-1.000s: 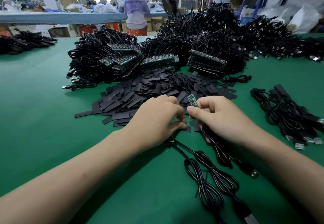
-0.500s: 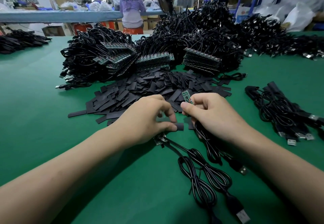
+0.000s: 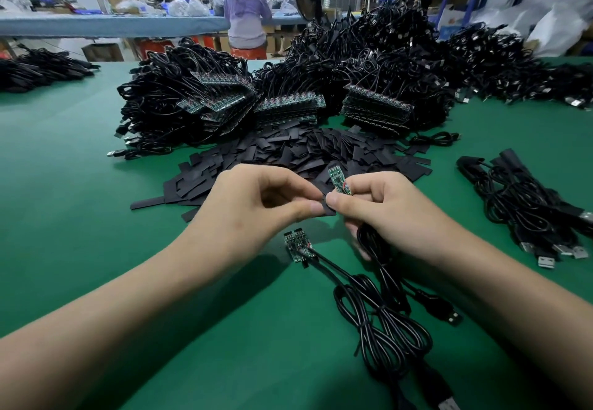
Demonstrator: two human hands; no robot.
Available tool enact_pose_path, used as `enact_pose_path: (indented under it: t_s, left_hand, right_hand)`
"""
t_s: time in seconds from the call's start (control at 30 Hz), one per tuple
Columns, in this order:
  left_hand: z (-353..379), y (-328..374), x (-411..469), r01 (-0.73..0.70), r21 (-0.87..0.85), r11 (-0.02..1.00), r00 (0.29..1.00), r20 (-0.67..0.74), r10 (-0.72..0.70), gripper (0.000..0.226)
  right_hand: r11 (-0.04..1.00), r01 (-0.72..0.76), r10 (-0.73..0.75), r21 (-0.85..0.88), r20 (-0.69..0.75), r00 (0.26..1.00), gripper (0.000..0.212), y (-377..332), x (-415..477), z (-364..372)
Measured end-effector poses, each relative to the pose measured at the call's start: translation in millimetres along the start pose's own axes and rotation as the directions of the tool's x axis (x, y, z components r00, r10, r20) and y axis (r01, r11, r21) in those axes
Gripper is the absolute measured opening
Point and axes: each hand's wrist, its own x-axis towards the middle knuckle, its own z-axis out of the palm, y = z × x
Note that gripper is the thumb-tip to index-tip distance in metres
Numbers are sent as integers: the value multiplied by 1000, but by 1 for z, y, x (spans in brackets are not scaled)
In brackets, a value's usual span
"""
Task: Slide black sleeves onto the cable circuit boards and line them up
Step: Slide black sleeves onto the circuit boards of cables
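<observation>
My left hand [image 3: 256,207] pinches a flat black sleeve [image 3: 327,209] between thumb and forefinger, lifted off the table. My right hand [image 3: 385,214] grips a small green circuit board [image 3: 338,178] whose black cable [image 3: 382,268] hangs down under the palm; its thumb also touches the sleeve. The board's free end points up and away, just above the sleeve. Two bare green boards [image 3: 296,244] with coiled cables [image 3: 382,336] lie side by side on the green table below my hands.
A heap of loose black sleeves [image 3: 288,153] lies just beyond my hands. Behind it stand piles of cables with stacked boards [image 3: 288,105]. A bundle of USB cables [image 3: 529,207] lies at the right. People work at a far bench.
My left hand has picked a sleeve off the table and raised it to the board in my right hand. The two boards underneath are now uncovered.
</observation>
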Motion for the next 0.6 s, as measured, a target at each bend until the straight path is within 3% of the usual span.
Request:
enact_pose_path:
  t_s: [0.07,0.13,0.2,0.37,0.5,0.6]
  left_hand:
    - [-3,4,-7,-178,265,948,982,-11,188,28]
    - [-5,6,-12,-284,393,875,952,6,306,30]
    - [-8,4,-15,-281,368,887,947,-46,319,28]
    - [-15,-7,-19,-161,197,967,963,-186,198,26]
    - [-20,-14,-19,-108,130,986,966,-219,135,24]
    - [-19,-14,-19,-118,127,985,966,-217,143,22]
  right_hand:
    - [999,8,-9,45,18,1000,36,-2,-2,3]
    - [998,11,-14,56,51,999,36,-4,-4,5]
    - [999,18,-21,37,86,996,29,-6,-5,5]
    - [998,55,-52,-19,117,992,30,-10,-2,1]
    - [999,29,-31,15,160,987,17,-11,-2,2]
    - [999,-11,4,38,184,983,20,-15,-4,5]
